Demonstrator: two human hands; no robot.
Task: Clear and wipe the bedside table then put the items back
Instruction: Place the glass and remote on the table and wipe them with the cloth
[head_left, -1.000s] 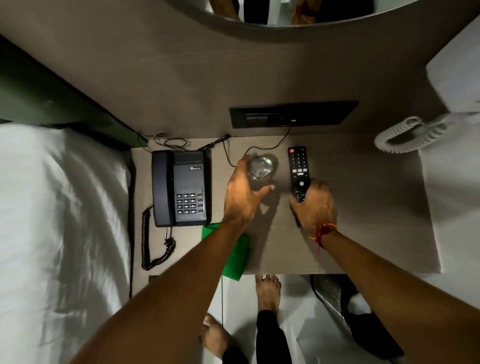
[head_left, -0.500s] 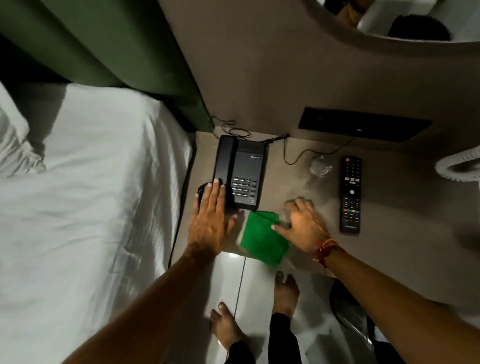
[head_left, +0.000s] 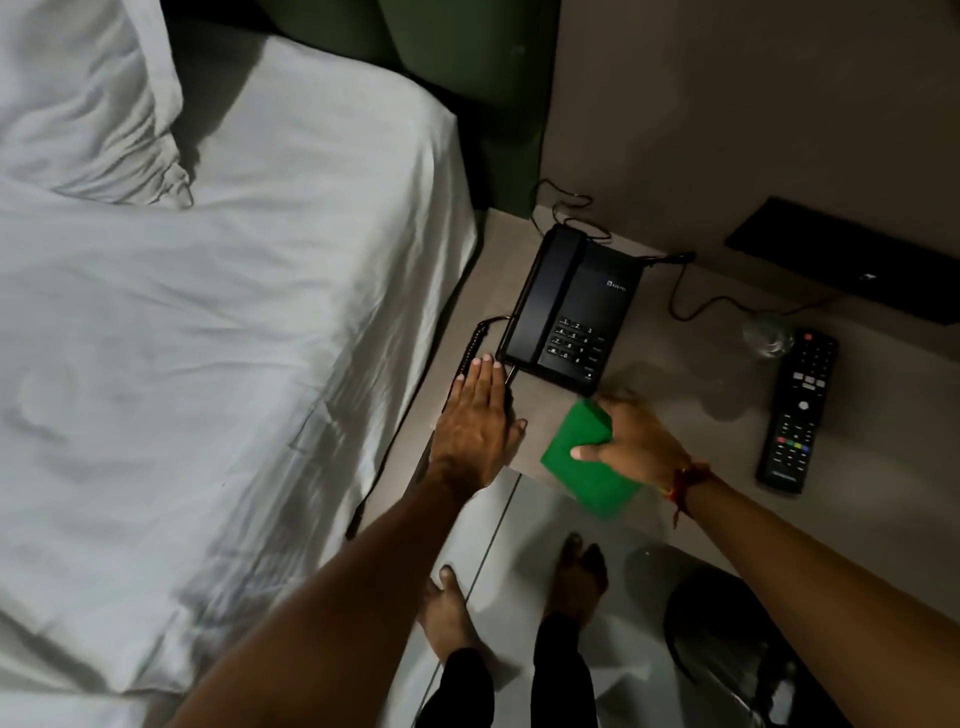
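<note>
Right hand (head_left: 631, 441) pinching the green cloth (head_left: 582, 467) at the table (head_left: 670, 384) front edge, thumb on top. Left hand (head_left: 475, 415) flat and open, holding nothing, pressed on the coiled cord (head_left: 470, 348). Best to lift the cloth clear, move things aside before wiping. Beyond the left hand, telephone (head_left: 569, 312): small white label, unreadable; keys 1, 2, 3. Far beyond the right hand, glass (head_left: 768, 335) and remote (head_left: 797, 410).
</note>
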